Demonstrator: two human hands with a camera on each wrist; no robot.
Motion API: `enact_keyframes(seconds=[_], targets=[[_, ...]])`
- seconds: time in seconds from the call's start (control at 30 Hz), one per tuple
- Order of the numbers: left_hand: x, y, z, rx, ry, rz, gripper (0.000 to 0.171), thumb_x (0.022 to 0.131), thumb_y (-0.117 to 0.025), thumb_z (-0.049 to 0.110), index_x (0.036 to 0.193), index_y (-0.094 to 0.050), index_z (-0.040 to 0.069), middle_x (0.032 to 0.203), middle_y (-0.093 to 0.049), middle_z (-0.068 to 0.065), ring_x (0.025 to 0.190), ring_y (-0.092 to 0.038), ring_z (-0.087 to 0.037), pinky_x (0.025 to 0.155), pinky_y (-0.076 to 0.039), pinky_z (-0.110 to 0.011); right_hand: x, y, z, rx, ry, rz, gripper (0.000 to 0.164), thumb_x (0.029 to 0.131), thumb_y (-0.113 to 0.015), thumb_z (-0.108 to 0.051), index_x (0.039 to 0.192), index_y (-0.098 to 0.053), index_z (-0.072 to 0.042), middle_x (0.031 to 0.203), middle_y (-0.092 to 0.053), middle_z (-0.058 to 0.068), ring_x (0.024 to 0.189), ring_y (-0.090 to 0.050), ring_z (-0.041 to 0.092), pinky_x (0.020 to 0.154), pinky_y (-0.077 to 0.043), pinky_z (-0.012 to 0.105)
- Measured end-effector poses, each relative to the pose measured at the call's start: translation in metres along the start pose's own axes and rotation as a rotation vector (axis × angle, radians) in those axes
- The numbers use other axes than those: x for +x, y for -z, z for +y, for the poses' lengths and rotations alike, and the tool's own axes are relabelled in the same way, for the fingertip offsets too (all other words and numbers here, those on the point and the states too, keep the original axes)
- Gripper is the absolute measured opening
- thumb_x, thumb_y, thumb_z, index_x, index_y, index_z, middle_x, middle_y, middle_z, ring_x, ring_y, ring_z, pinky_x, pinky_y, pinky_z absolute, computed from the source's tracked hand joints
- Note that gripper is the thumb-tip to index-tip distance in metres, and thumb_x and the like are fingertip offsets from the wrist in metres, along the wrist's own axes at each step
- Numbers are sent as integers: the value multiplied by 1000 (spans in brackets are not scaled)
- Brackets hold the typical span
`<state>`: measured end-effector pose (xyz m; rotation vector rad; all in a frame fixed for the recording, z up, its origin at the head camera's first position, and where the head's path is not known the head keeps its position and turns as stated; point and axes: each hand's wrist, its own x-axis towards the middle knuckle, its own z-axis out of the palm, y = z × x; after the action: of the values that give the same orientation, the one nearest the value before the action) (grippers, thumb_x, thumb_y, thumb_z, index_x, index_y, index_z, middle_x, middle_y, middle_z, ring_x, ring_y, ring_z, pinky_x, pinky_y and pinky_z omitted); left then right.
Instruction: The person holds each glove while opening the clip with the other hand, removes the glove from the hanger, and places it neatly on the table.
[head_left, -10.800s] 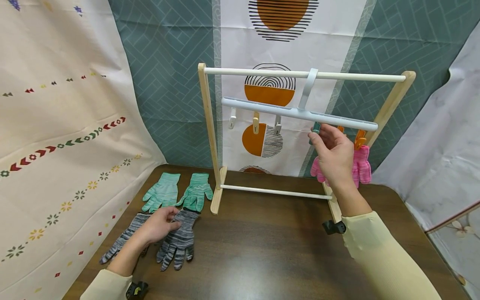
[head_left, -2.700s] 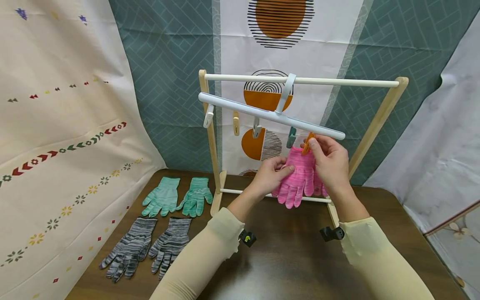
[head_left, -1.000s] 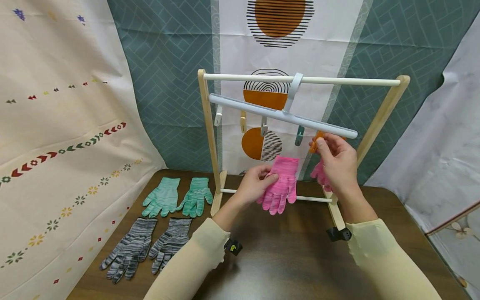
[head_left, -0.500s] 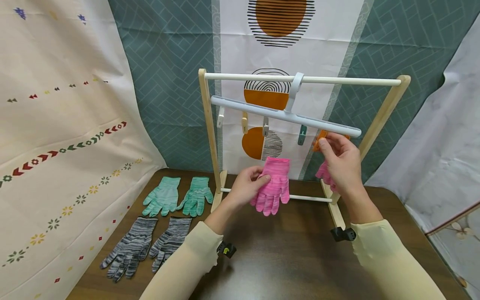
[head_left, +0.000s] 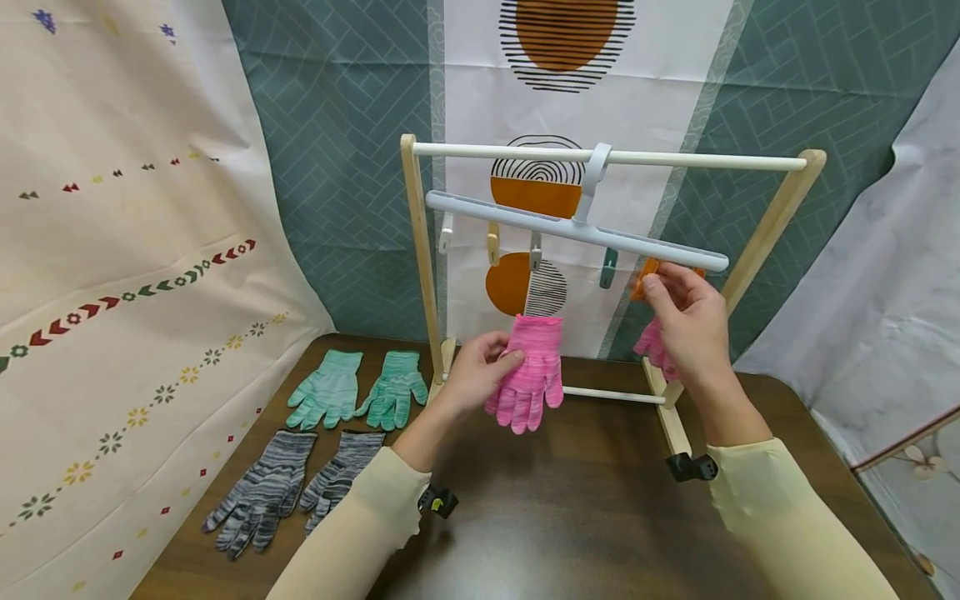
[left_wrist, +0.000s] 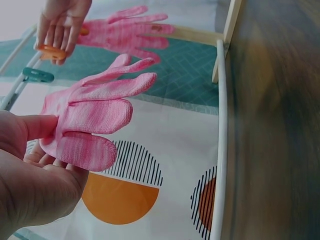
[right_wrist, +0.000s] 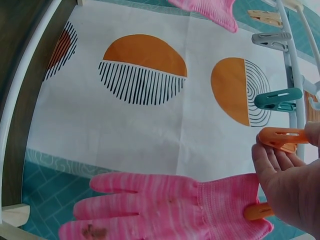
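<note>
My left hand (head_left: 480, 371) pinches a pink knit glove (head_left: 531, 367) between thumb and fingers, its cuff upward, in front of the rack's lower bar. My right hand (head_left: 688, 321) pinches an orange clothespin (right_wrist: 282, 136) under the right part of a pale blue hanger (head_left: 517, 218); no glove is in that clothespin. A second pink glove (right_wrist: 150, 205) hangs just beyond my right hand from another orange clothespin (right_wrist: 258, 211) clipped on its cuff. Farther left on the hanger are a teal clothespin (head_left: 608, 268), a grey one (head_left: 536, 250), a yellow one (head_left: 492, 244) and a white one (head_left: 446, 233).
The hanger hooks over the top bar (head_left: 697, 160) of a wood-and-white rack, tilting down to the right. On the brown table (head_left: 562, 517), two green gloves (head_left: 327, 389) lie left of the rack, with two grey striped gloves (head_left: 266, 492) nearer. Patterned cloth hangs behind.
The pink glove came out of the orange clothespin and moved left and down with my left hand. My right hand keeps the clothespin and has shifted slightly right, the hanger swinging with it.
</note>
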<state>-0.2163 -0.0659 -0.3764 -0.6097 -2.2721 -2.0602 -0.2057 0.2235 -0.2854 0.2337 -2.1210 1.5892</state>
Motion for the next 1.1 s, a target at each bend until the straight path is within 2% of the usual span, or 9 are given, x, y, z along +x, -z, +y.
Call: enact_keyframes(seconds=[0.13, 0.43, 0.8, 1.1], targets=[[-3, 5, -2, 4, 0, 13, 23, 105, -66, 8, 124, -68, -5, 108, -77, -17, 84, -67, -17, 74, -56, -27, 1, 2, 0, 5, 6, -1, 50, 108, -64, -29, 149, -58, 0, 127, -70, 6, 105, -70, 8, 95, -53, 17], [-14, 19, -6, -2, 30, 23, 23, 105, -65, 6, 125, -67, -5, 109, -77, -17, 86, -69, -18, 77, -57, -28, 2, 6, 1, 74, 23, 17, 47, 106, -68, -26, 143, -61, 2, 117, -74, -2, 102, -72, 8, 93, -53, 15], [-30, 32, -8, 42, 74, 62, 25, 104, -67, 8, 127, -68, -2, 112, -78, -14, 88, -69, -21, 77, -57, -30, 1, 11, 0, 2, 33, 25, 47, 107, -66, -27, 144, -62, 1, 123, -73, 1, 103, -71, 5, 93, -53, 15], [-48, 49, -16, 45, 126, 64, 28, 104, -66, 6, 130, -65, -4, 113, -77, -18, 86, -70, -19, 74, -57, -28, 2, 11, 1, -21, 46, 23, 46, 107, -66, -28, 144, -62, 0, 122, -73, 2, 105, -71, 5, 94, -53, 16]])
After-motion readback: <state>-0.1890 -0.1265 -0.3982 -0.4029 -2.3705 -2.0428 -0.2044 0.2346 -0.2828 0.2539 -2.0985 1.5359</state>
